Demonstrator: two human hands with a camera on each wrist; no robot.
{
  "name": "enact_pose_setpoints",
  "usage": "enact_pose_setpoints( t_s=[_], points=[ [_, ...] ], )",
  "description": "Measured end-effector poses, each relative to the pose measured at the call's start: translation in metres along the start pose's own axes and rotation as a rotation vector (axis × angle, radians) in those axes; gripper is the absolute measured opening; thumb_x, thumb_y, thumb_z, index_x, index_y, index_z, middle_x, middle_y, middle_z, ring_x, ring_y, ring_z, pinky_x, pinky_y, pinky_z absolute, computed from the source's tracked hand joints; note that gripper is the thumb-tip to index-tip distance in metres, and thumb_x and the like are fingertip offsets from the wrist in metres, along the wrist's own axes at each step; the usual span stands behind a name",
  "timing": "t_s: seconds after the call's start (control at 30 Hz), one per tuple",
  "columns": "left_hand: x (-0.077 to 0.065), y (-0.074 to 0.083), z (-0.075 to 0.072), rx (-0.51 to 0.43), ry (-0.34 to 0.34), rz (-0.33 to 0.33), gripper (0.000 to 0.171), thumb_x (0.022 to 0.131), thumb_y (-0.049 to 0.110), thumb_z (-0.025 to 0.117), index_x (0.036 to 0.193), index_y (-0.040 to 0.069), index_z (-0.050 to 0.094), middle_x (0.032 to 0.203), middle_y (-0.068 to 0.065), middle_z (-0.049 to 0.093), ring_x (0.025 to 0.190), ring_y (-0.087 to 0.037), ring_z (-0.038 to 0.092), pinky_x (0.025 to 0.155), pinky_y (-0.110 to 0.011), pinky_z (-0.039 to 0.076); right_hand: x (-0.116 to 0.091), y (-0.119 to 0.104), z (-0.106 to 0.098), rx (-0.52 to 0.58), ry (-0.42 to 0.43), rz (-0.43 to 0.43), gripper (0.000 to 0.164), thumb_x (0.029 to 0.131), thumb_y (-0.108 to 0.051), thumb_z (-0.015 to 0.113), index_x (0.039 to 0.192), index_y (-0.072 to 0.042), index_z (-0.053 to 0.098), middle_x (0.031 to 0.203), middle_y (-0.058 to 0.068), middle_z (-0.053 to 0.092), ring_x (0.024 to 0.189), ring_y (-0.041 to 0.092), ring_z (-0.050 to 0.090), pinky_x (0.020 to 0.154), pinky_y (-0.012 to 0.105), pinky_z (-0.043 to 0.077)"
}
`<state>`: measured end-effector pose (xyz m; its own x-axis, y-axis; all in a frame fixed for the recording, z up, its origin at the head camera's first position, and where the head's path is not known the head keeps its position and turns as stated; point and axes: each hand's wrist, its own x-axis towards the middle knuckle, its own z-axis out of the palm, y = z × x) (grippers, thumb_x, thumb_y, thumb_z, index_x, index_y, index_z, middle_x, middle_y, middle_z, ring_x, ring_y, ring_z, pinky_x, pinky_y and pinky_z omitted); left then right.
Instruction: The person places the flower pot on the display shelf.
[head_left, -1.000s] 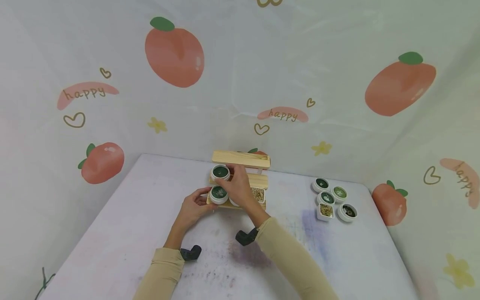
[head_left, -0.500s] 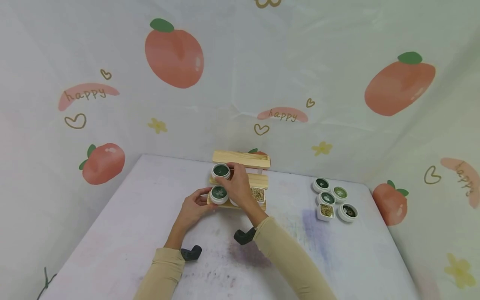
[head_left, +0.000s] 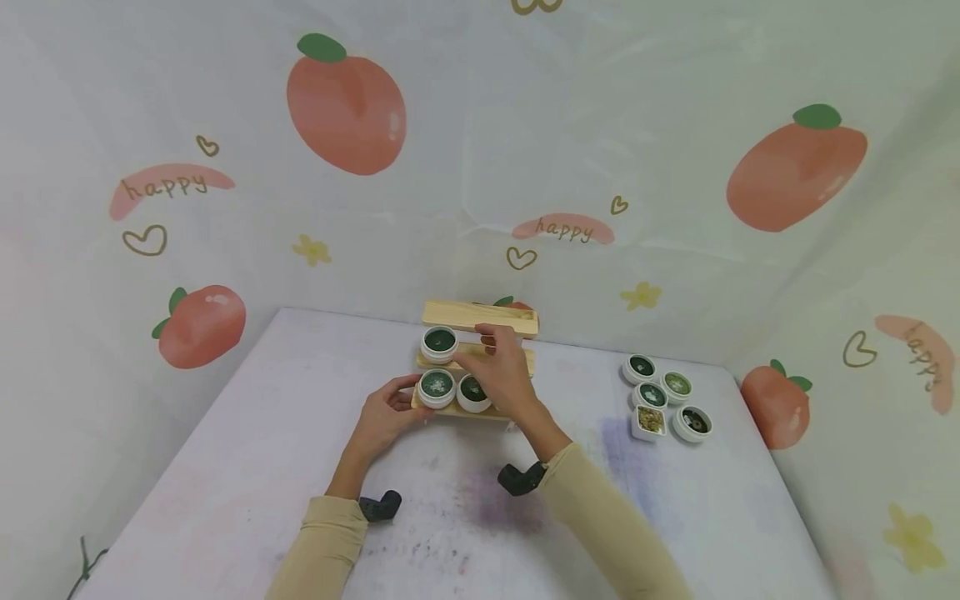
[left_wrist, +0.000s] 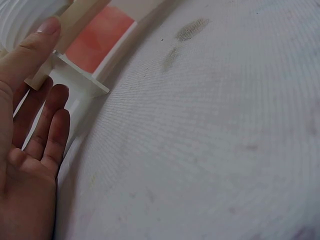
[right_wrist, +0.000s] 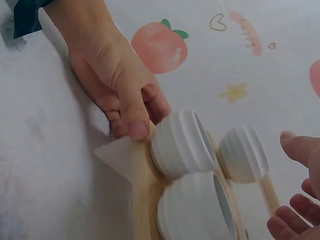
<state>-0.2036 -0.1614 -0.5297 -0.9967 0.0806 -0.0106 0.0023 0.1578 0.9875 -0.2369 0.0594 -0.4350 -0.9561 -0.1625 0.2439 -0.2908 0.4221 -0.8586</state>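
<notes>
A tiered wooden rack (head_left: 480, 317) stands at mid-table in the head view. My left hand (head_left: 384, 418) holds the left end of its lowest shelf, thumb (right_wrist: 138, 127) on the front edge. Two round white ribbed pots with dark green tops, a left one (head_left: 437, 387) and a right one (head_left: 473, 392), sit on that shelf. Another such pot (head_left: 439, 342) occupies the left of the middle shelf. Just right of it, my right hand (head_left: 504, 372) hovers with loose fingers, apart from the pot in the right wrist view. It hides the lowest shelf's right end.
On the table's right side several small white pots cluster: round ones, such as a dark-topped pot (head_left: 693, 423), and a square pot (head_left: 649, 422) with grainy brown filling. A white cloth backdrop (head_left: 465, 150) printed with fruit rises behind the table.
My right hand has let go of the middle-shelf pot and shifted right, uncovering the right-hand pot below and covering the square, grainy-filled pot on the rack. My left hand stays put.
</notes>
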Motion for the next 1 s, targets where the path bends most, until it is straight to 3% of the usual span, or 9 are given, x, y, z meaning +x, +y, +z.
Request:
enact_pose_setpoints(
  t_s=[0.3, 0.57, 0.83, 1.0],
  points=[
    [-0.001, 0.002, -0.001, 0.0, -0.007, 0.01, 0.069, 0.078, 0.008, 0.088, 0.141, 0.007, 0.058, 0.111, -0.025, 0.071, 0.091, -0.016, 0.072, 0.076, -0.02, 0.057, -0.011, 0.015, -0.027, -0.084, 0.05, -0.015, 0.055, 0.088, -0.025, 0.081, 0.133, -0.004, 0.057, 0.133, 0.016, 0.056, 0.122, 0.033, 0.058, 0.107, 0.046, 0.05],
    [-0.001, 0.002, -0.001, 0.007, -0.004, 0.003, 0.07, 0.078, 0.008, 0.089, 0.141, 0.008, 0.059, 0.112, -0.026, 0.07, 0.093, -0.019, 0.071, 0.076, -0.019, 0.057, -0.018, 0.035, -0.059, -0.122, 0.126, -0.036, 0.056, 0.089, -0.023, 0.081, 0.133, 0.001, 0.055, 0.134, 0.02, 0.054, 0.123, 0.041, 0.056, 0.108, 0.051, 0.049],
    [0.012, -0.022, 0.003, 0.006, 0.015, -0.005, 0.07, 0.078, 0.007, 0.088, 0.141, 0.011, 0.058, 0.114, -0.025, 0.07, 0.088, -0.009, 0.07, 0.075, -0.019, 0.057, -0.032, 0.057, -0.094, -0.188, 0.206, 0.055, 0.06, 0.088, -0.023, 0.082, 0.135, 0.003, 0.056, 0.135, 0.022, 0.054, 0.125, 0.039, 0.054, 0.11, 0.051, 0.047],
    [0.004, -0.007, 0.001, 0.019, 0.016, -0.005, 0.069, 0.078, 0.008, 0.088, 0.14, 0.009, 0.059, 0.109, -0.024, 0.071, 0.087, -0.011, 0.07, 0.075, -0.019, 0.057, -0.042, 0.069, -0.114, -0.198, 0.241, 0.119, 0.061, 0.088, -0.023, 0.082, 0.136, 0.004, 0.054, 0.136, 0.024, 0.052, 0.126, 0.042, 0.053, 0.11, 0.053, 0.046]
  ],
)
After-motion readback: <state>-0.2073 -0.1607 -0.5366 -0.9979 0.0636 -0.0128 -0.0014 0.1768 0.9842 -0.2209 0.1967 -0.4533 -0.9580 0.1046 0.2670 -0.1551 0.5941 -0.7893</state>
